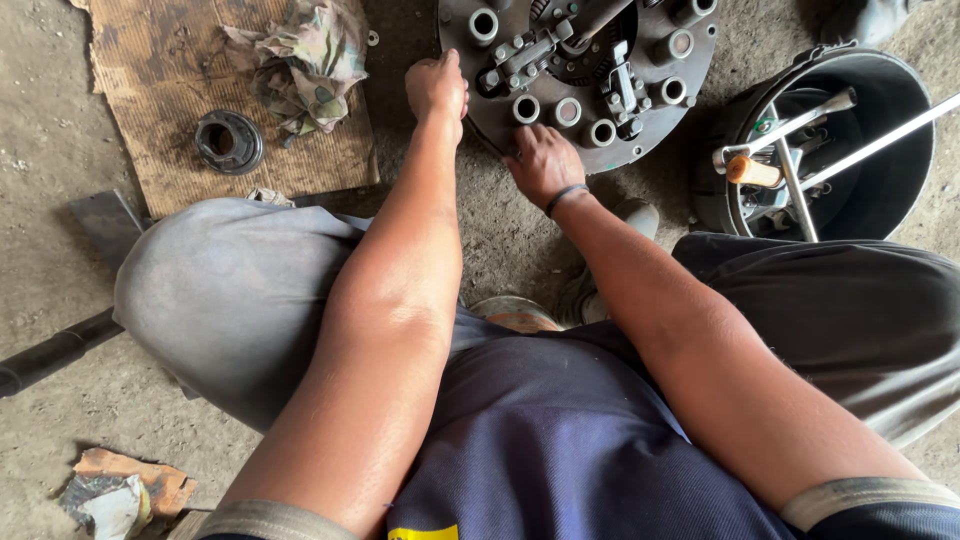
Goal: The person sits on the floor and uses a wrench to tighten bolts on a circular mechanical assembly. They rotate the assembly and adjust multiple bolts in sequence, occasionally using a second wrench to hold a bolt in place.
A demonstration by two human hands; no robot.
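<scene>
A round dark metal clutch plate (640,125) with several tube-shaped bosses and levers lies on the dirt floor ahead of me. My left hand (437,88) grips its left rim, fingers curled over the edge. At the plate's near rim my right hand (543,163) rests, fingers pressed on the metal; a dark band circles that wrist. I am crouched, with both knees to either side of my arms.
A black bucket (905,185) at the right holds a cross wrench and an orange-handled tool (752,171). A cardboard sheet (150,90) at the left carries a metal bearing ring (228,141) and a crumpled rag (310,60). A dark bar (55,352) lies at far left.
</scene>
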